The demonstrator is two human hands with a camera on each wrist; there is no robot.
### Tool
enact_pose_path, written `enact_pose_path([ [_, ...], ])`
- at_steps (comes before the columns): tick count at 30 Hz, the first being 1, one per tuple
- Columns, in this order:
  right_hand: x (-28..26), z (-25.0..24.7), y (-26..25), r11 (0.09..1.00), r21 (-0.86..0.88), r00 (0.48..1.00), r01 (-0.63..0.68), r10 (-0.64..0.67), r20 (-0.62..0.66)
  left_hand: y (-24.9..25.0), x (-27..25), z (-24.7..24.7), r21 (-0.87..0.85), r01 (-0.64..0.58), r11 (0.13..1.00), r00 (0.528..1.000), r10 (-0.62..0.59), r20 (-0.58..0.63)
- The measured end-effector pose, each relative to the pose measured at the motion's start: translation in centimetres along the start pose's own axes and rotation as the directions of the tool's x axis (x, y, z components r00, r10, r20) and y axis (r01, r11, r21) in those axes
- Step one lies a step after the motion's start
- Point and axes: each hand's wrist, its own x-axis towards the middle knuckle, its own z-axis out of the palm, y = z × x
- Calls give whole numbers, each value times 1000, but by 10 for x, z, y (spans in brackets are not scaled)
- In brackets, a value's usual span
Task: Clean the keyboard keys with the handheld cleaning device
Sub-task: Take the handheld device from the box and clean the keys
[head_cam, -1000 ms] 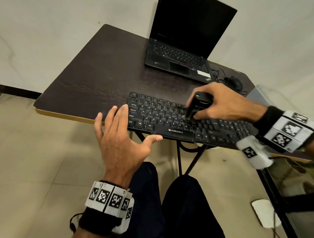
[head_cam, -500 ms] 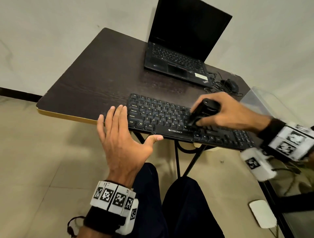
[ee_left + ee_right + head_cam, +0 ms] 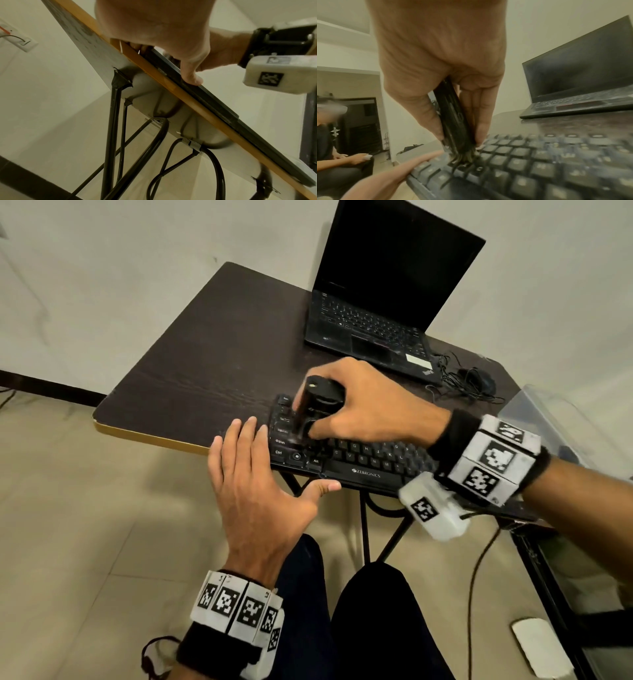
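Observation:
A black keyboard (image 3: 363, 460) lies along the near edge of the dark table (image 3: 205, 364). My right hand (image 3: 356, 405) grips a black handheld cleaning device (image 3: 313, 405) upright, its brush tip (image 3: 464, 155) pressed on the keys at the keyboard's left end (image 3: 522, 162). My left hand (image 3: 260, 484) lies flat with straight fingers against the keyboard's left end, the thumb (image 3: 190, 75) on its front edge (image 3: 214, 102). The keys under my right hand are hidden.
An open black laptop (image 3: 383, 313) stands at the back of the table, with a black mouse (image 3: 479, 378) and tangled cable beside it. A clear container (image 3: 548, 419) is at the right. Another person (image 3: 332, 148) sits off to the left. Table legs (image 3: 113, 135) are below.
My right hand has carried the cleaning device leftward along the keyboard, from its middle to its left end. The left hand has stayed at the keyboard's left end.

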Motion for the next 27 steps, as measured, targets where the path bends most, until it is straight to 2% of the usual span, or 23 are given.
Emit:
enact_pose_path([
  [5, -57, -29, 55, 982, -19, 982, -187, 188, 34, 1, 1, -4, 19, 11, 1000, 1000, -11, 21],
  [9, -107, -50, 102, 946, 7, 946, -323, 323, 29, 0, 0, -3, 25, 6, 1000, 1000, -7, 13],
  [15, -154, -63, 141, 914, 75, 916, -399, 401, -8, 1, 1, -2, 17, 18, 1000, 1000, -18, 11],
  [19, -141, -49, 118, 941, 180, 956, -287, 294, -15, 1, 1, -2, 15, 27, 1000, 1000, -27, 13],
  [23, -92, -19, 71, 974, 204, 993, -97, 109, -48, 0, 1, -3, 17, 32, 999, 999, -32, 24],
  [27, -38, 4, 28, 976, 215, 996, 38, -20, -84, 0, 1, -2, 7, 22, 1000, 1000, -22, 18],
])
